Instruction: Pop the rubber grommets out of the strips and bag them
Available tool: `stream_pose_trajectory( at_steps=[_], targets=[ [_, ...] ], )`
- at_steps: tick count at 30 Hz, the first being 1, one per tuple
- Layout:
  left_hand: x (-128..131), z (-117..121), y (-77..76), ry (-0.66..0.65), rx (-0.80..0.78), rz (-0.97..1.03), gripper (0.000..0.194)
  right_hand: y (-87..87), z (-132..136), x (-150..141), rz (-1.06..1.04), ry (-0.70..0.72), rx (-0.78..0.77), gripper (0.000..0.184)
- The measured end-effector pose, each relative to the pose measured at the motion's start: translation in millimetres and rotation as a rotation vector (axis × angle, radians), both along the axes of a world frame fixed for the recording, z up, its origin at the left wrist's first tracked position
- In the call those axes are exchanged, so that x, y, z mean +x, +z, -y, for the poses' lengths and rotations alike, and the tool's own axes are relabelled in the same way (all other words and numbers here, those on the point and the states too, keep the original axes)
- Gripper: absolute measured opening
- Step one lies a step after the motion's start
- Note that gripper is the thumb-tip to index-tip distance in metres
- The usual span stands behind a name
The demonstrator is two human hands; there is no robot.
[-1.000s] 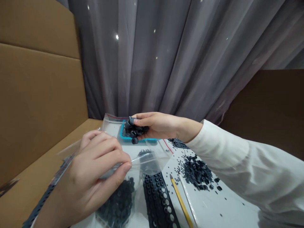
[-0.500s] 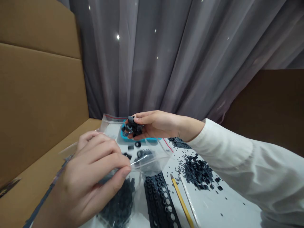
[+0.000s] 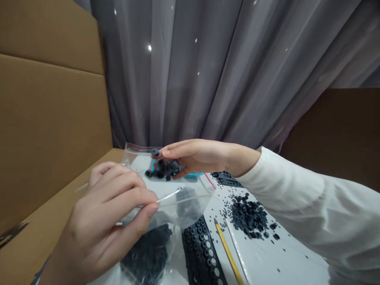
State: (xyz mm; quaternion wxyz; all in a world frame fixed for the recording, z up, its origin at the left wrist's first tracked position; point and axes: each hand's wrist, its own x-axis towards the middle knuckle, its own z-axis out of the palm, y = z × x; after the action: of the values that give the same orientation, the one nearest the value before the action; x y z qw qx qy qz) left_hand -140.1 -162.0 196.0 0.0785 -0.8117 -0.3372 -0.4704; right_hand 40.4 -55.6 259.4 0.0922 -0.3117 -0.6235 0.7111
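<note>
My left hand point(image 3: 115, 221) pinches the edge of a clear zip bag point(image 3: 190, 208) between thumb and forefinger. Small black ring-shaped parts point(image 3: 150, 251) lie heaped inside the plastic below that hand. Above the bag, my right hand point(image 3: 204, 155) is curled around a loose handful of black cylindrical pieces point(image 3: 166, 169), some blurred and at the edge of the fingers. One grey-black piece point(image 3: 155, 151) shows at the fingertips. A blue tray point(image 3: 192, 176) is partly hidden behind the right hand and the plastic.
A black strip with rows of ring parts point(image 3: 197, 253) lies beside a yellow pencil-like tool point(image 3: 230, 253). Right of it, a pile of black bits point(image 3: 249, 215) spreads over the white table point(image 3: 285, 253). Cardboard point(image 3: 53, 130) stands left, a grey curtain point(image 3: 184, 99) behind.
Black pieces that were in the air below my right hand are out of sight. That hand has loosened and its handful has spread lower. My left hand has shifted slightly left, still pinching the bag.
</note>
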Motion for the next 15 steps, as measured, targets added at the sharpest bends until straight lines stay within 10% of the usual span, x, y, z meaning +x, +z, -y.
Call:
stream_pose_trajectory(
  at_steps=[5,15],
  targets=[
    [-3.9,-1.6,1.3,0.023,0.023,-0.008,0.013,4.4,2.8,-4.7,0.114,0.032,0.221,0.030],
    [-13.0,-13.2,-3.5,0.336,0.199,0.193,0.008,27.2,-1.7,-16.9,0.576,0.163,1.207,0.038]
  ],
)
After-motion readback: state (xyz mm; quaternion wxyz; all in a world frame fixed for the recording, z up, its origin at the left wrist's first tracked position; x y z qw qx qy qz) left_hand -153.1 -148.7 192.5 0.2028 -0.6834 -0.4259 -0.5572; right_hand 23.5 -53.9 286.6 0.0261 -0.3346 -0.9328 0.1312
